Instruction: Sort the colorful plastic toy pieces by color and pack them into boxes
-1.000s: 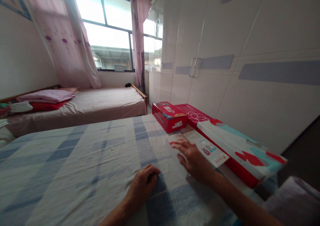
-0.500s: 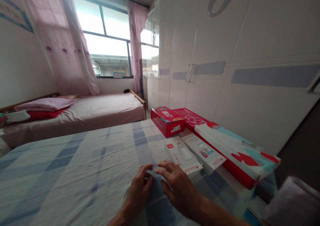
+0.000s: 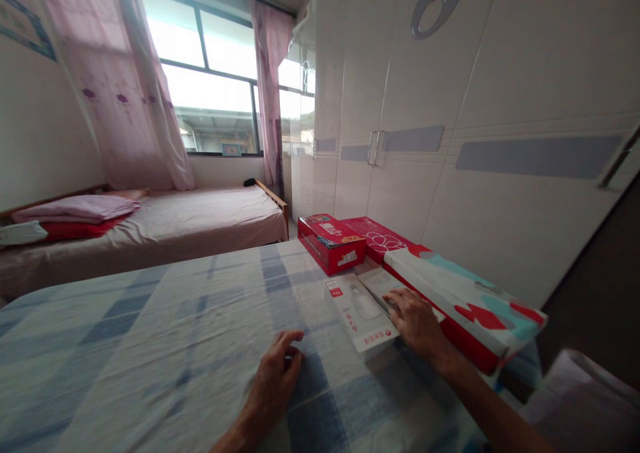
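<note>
My right hand [image 3: 415, 323] lies over a flat white box [image 3: 377, 278], fingers curved near its left edge. It hides much of that box's printed top, and whether it grips the box is unclear; the fingers look apart. Beside it on the left is another white box [image 3: 361, 313] with a grey bottle-like picture and red marks. Resting on the blue-and-white checked cloth [image 3: 175, 346], my left hand [image 3: 277, 373] is loosely curled with its fingers apart and nothing in it.
Behind the white boxes stands a red box [image 3: 331, 245]. A second red box [image 3: 380, 236] and a long red, white and teal box [image 3: 465, 299] lie along the right. Farther back are a bed [image 3: 215, 219] and a white wardrobe [image 3: 400, 193].
My right hand has moved right and forward, from the cloth beside my left hand onto the right-hand white box. My left hand stays almost where it was. The boxes have not visibly shifted.
</note>
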{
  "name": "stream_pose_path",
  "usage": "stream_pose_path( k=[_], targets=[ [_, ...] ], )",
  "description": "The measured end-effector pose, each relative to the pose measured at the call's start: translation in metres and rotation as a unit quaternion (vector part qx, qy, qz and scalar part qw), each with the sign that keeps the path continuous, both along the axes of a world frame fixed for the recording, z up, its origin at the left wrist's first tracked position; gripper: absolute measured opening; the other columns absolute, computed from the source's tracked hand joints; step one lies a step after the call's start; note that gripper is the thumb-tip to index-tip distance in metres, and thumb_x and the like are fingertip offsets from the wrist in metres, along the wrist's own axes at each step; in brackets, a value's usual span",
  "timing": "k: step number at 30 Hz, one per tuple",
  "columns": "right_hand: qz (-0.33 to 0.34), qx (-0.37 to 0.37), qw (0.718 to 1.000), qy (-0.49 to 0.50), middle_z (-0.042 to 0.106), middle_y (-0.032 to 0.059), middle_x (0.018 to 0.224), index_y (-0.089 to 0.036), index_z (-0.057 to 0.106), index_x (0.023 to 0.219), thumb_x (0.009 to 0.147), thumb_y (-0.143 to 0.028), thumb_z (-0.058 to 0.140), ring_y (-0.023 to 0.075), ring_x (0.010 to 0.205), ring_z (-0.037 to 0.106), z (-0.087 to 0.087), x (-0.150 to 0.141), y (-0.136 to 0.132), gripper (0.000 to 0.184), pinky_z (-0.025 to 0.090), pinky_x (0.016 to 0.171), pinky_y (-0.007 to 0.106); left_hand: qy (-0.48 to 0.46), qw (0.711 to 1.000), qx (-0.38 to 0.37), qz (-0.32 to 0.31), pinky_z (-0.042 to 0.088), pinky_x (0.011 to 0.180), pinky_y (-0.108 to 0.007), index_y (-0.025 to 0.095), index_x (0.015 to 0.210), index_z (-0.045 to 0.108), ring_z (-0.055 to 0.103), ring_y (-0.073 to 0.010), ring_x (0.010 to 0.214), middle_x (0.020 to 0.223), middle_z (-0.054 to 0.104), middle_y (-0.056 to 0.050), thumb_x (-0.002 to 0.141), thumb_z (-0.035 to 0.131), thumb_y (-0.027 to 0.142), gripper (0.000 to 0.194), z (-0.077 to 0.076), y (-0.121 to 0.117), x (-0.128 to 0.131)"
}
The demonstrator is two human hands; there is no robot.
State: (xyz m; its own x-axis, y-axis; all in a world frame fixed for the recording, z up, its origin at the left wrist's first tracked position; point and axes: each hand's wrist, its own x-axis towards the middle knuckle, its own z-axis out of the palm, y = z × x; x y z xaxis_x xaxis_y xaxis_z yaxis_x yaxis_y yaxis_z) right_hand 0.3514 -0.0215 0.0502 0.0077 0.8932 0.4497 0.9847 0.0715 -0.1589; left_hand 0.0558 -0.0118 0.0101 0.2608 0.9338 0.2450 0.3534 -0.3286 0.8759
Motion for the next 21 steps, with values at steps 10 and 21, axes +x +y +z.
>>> stream_pose_path(
  k=[10, 21],
  targets=[
    [-0.048, 0.001, 0.999, -0.017, 0.063, 0.0087, 0.102, -0.017, 0.064, 0.103, 0.08, -0.015, 0.049, 0.0202, 0.099, 0.056, 0.008, -0.005, 0.01, 0.028, 0.04, 0.091, 0.033, 0.003, 1.0, 0.016, 0.001, 0.05, 0.067, -0.025, 0.019, 0.097, 0.06, 0.063, -0.0136, 0.074, 0.098, 0.063, -0.006, 0.078, 0.046, 0.02, 0.024, -0.002, 0.0, -0.001],
    [0.123, -0.03, 0.991, -0.045, 0.039, 0.0064, 0.141, -0.026, 0.052, 0.123, 0.079, -0.032, 0.058, 0.0293, 0.134, 0.023, 0.005, -0.09, -0.024, 0.045, 0.02, 0.106, 0.05, -0.007, 1.0, 0.015, -0.001, 0.05, 0.067, -0.024, 0.02, 0.098, 0.061, 0.062, -0.0134, 0.075, 0.099, 0.062, -0.005, 0.079, 0.047, 0.021, 0.023, -0.005, 0.001, 0.0]
  ],
)
